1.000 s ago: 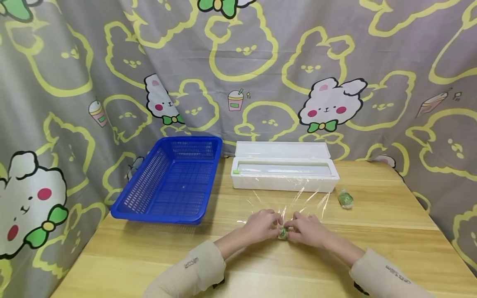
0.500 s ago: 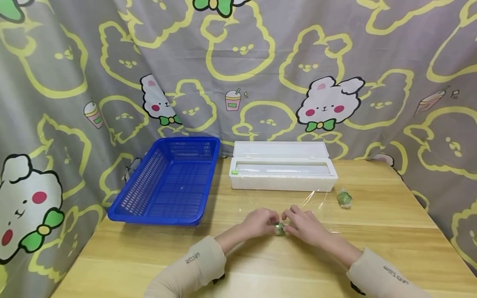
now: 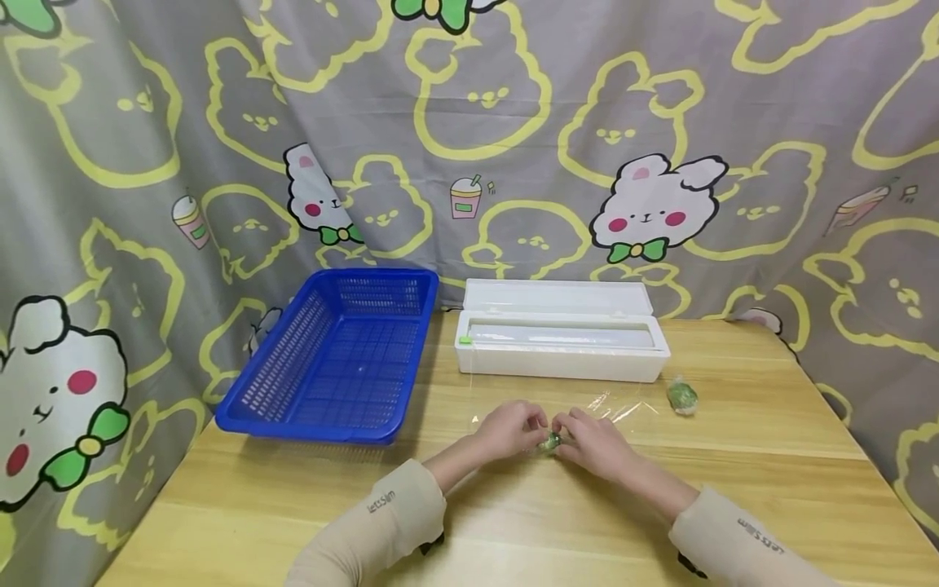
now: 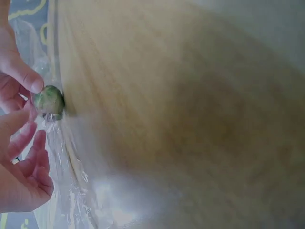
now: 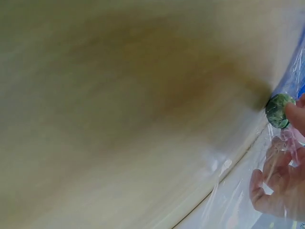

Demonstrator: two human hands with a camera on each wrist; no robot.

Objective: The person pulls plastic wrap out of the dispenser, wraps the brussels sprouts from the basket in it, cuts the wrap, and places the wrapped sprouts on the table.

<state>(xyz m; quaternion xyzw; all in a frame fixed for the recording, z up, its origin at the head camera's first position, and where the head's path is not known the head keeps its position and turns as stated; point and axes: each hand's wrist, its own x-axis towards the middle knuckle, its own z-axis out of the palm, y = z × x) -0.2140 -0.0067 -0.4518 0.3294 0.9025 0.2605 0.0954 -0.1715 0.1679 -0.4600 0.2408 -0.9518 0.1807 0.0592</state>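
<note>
Between both hands is a small green ball with pale veins, apparently a Brussels sprout (image 3: 549,442), with clear plastic wrap (image 4: 71,186) around it. My left hand (image 3: 511,430) pinches it from the left; in the right wrist view, the left thumb (image 5: 296,117) lies on the sprout (image 5: 278,110). From the other side my right hand (image 3: 596,443) pinches it too, its thumb (image 4: 29,78) against the sprout in the left wrist view. A sheet of the wrap stretches from the hands toward the white box (image 3: 561,363). Some fingertips are hidden behind the sprout and film.
The long white box has its lid (image 3: 557,297) raised, a roll of wrap (image 3: 561,335) inside and a green slider (image 3: 465,340) at its left end. A wrapped green sprout (image 3: 683,397) lies right of it. A blue plastic basket (image 3: 421,350) stands at left on the wooden table (image 3: 513,530).
Both hands have moved slightly forward, away from the body, with the sprout between them, turning it in the wrap. The box, basket and other sprout have stayed put.
</note>
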